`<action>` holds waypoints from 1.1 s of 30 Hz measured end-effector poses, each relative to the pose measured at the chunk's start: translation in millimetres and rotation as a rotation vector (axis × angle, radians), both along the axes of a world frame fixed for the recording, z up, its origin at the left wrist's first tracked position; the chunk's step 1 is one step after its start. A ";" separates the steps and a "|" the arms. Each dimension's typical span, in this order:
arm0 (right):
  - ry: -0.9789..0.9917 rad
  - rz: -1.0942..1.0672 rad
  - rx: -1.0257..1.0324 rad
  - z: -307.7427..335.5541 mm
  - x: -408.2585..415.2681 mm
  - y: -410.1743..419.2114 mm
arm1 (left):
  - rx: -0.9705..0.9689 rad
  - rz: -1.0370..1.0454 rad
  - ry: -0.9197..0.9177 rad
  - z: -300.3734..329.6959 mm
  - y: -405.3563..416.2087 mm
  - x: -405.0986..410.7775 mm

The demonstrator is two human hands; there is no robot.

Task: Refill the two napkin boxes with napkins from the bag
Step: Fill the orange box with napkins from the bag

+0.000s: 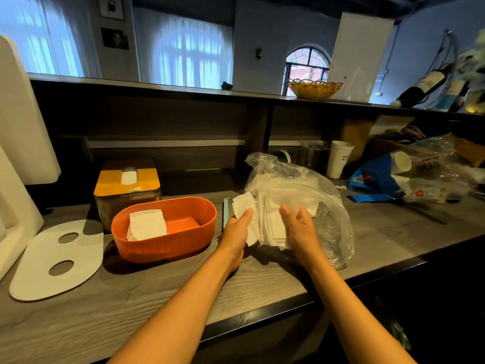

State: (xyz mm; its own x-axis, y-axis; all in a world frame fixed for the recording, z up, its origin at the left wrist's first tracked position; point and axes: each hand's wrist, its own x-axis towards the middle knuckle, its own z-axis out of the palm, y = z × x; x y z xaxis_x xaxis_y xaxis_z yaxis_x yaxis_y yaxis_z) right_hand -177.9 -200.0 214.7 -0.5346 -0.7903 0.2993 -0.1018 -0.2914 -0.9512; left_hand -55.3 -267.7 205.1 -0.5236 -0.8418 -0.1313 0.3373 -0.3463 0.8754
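A clear plastic bag (301, 179) full of white napkins (270, 219) lies on the wooden counter (157, 290). My left hand (236, 232) holds the napkins sticking out of the bag's mouth, thumb on top. My right hand (299, 227) grips the napkin stack through the bag from the right. To the left stands an open orange oval box (189, 240) with a small stack of napkins (147, 224) inside. Behind it is a second box with a yellow lid (127, 181), one napkin poking from its slot.
A white oval lid with two holes (57, 261) lies at the left. A thin blue item (225, 214) stands between the orange box and the bag. White cups (338, 158) and a blue-and-clear plastic bag (388, 177) crowd the right. A raised shelf runs along the back.
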 end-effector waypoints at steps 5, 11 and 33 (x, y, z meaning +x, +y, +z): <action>-0.003 -0.027 0.091 -3.7 -4.0 -3.8 | -0.054 -0.083 0.034 1.3 4.3 0.6; -0.164 0.083 0.171 1.0 -4.5 -1.1 | -0.072 -0.075 0.026 2.7 6.7 0.7; -0.009 0.084 0.030 -1.6 2.8 0.2 | -0.093 -0.392 -0.016 5.0 14.2 4.3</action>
